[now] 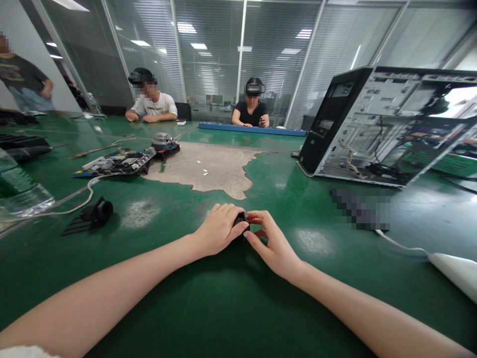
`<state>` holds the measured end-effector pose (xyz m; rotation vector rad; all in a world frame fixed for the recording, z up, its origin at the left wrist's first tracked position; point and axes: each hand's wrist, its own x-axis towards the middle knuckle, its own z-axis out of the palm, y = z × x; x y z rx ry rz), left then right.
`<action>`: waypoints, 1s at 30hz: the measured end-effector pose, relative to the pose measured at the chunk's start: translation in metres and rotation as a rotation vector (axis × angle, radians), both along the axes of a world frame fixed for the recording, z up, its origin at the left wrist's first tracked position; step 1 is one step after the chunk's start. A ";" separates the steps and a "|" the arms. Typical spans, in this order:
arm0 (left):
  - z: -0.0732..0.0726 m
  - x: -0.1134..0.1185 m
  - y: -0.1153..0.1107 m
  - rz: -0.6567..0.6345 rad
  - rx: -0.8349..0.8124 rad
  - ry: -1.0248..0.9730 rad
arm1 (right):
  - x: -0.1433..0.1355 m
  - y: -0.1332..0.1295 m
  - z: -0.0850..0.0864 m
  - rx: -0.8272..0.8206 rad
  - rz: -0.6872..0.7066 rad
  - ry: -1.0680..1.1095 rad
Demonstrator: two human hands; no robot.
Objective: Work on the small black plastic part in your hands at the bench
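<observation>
A small black object point(241, 219) sits between my hands at the middle of the green table point(223, 308); its kind is hidden by my fingers. My left hand point(219, 228) is closed over its left side and top, the thumb across the near face. From the right, my right hand point(274, 244) curls round it, thumb and fingertips at its edge. Left of my hands lies a black part point(97, 213) with a round end and a flat slotted piece. Farther off, a circuit board point(119, 163) rests beside a round cooler-like part point(166, 143).
An opened computer case point(346, 129) stands at the right. A clear bottle point(22, 189) lies at the left edge. Cables cross both sides, one from a white power strip-like block point(454, 271). Two people sit beyond a blue bar point(253, 129); another stands far left.
</observation>
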<state>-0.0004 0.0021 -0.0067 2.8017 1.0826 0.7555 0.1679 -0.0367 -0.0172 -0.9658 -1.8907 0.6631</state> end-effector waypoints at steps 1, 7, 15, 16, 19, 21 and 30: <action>0.000 0.000 0.000 -0.001 0.001 0.000 | 0.000 0.000 0.000 -0.010 0.004 -0.004; -0.001 0.000 0.001 0.006 0.009 0.003 | 0.000 -0.003 0.001 -0.023 0.064 -0.021; 0.000 0.000 0.000 -0.002 -0.003 0.005 | -0.001 -0.003 0.002 0.057 0.007 -0.051; 0.000 0.000 0.000 0.000 -0.005 0.006 | 0.000 -0.002 0.001 0.035 0.004 -0.035; 0.000 0.000 0.000 0.005 -0.006 0.008 | 0.000 0.000 -0.001 -0.045 0.018 -0.007; 0.000 0.000 0.001 0.007 -0.006 0.009 | 0.000 0.000 -0.002 -0.096 0.037 -0.003; -0.001 0.000 0.001 0.011 0.001 0.017 | 0.000 -0.004 0.004 0.057 0.024 -0.051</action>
